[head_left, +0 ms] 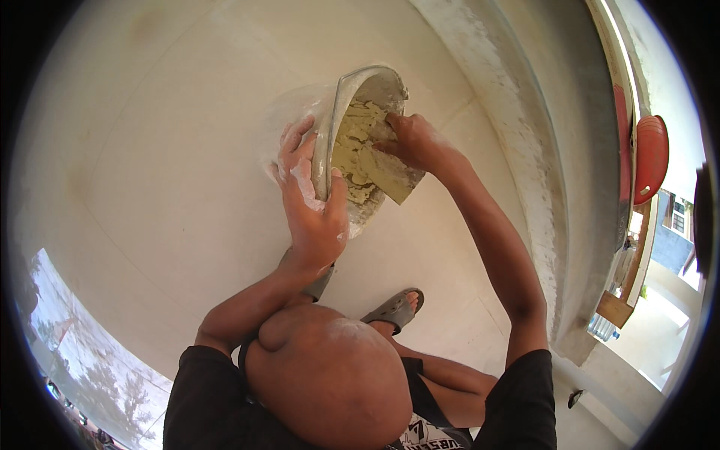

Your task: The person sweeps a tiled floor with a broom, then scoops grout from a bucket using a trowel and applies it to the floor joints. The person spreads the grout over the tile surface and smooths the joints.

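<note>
A bucket [322, 142] lies tilted on its side, its mouth turned toward the right. Pale yellowish-green putty [352, 154] coats the inside. My left hand [309, 191] is closed on the near side of the rim, thumb at the lip and fingers along the outer wall, with white residue on the skin. At the bucket's mouth, my right hand [414, 142] grips a flat, wide-bladed scraper [397, 180], whose blade is smeared with putty and points down toward me. A wire handle [332, 131] runs across the rim. The right hand hides the scraper's grip.
Beneath the bucket is a pale, dusty floor [172, 150]. My sandalled foot [397, 309] rests close below the bucket. At the right run a rough ledge [525, 150], a red rounded object [651, 159] and a wooden piece [615, 307]. A clear plastic bottle [602, 328] lies by the wood.
</note>
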The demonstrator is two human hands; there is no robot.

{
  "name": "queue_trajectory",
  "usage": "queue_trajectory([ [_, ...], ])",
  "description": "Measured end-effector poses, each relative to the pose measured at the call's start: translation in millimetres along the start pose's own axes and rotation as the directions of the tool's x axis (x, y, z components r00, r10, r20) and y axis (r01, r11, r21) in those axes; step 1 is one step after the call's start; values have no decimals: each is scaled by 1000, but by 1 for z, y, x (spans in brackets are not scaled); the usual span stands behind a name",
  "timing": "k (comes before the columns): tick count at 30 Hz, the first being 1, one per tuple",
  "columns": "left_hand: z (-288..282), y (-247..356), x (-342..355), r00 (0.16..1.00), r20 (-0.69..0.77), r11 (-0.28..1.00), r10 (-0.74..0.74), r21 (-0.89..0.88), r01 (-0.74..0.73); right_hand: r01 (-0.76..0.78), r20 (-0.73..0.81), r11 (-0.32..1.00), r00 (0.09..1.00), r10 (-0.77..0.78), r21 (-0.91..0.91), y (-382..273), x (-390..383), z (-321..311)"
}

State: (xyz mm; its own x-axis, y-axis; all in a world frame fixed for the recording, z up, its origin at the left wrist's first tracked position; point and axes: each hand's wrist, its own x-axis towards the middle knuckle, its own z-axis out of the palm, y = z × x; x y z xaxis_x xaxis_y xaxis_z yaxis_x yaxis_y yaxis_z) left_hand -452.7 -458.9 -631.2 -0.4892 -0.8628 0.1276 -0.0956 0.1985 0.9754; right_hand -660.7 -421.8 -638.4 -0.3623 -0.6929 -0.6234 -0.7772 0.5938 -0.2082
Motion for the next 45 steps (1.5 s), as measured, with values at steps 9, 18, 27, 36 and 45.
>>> queue_trajectory([
  [9,-2,-1,1,999,-27,995,-33,-95,30,-101,-67,995,993,100,-13,13,6,-6],
  [18,-3,-1,-3,999,-30,996,-36,-78,33,-57,-5,997,998,57,56,15,-5,-2],
  [27,-3,0,1,999,-22,995,-46,-92,44,-132,-105,991,985,135,35,30,0,-3],
  [36,1,2,-2,1000,11,1000,-8,-27,8,-68,-27,996,997,70,52,32,-14,3],
  [45,3,0,0,1000,9,1000,6,-30,-6,-110,-122,992,986,117,65,42,-12,-2],
])
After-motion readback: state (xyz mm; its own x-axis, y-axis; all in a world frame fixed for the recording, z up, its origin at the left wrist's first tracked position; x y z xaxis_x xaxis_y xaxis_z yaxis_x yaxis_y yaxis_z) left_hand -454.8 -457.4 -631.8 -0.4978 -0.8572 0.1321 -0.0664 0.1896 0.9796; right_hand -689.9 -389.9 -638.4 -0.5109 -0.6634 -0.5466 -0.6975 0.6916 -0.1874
